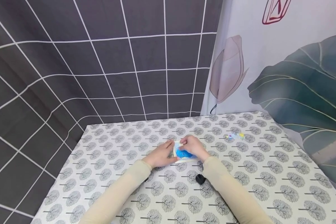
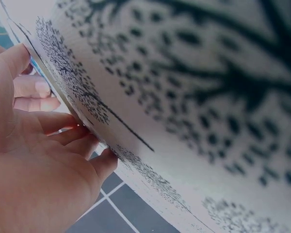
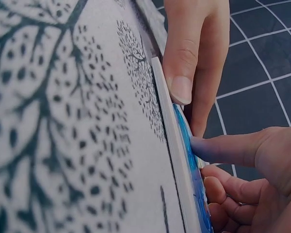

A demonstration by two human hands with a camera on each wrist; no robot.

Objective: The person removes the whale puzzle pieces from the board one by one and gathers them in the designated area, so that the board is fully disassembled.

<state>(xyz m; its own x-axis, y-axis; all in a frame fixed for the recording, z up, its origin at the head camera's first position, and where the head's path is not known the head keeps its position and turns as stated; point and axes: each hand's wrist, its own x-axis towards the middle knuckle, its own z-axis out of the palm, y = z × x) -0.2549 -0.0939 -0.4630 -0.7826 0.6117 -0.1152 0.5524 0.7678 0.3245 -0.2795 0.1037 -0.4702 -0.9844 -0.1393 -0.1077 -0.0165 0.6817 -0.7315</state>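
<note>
A small square board with a pale raised frame and a blue whale picture lies on the patterned tablecloth. My left hand rests along its left side, thumb on the near corner and fingers at the far one. The right wrist view shows the left thumb over the frame's edge. My right hand is over the picture, its thumb pressed to the surface and the other fingers curled beside it. Whether those fingers pinch a loose piece I cannot tell.
A few small light-blue and yellow pieces lie to the far right. A black object is beside the right sleeve. Dark gridded curtain borders the table at the back and left; a leaf-printed curtain hangs at the right.
</note>
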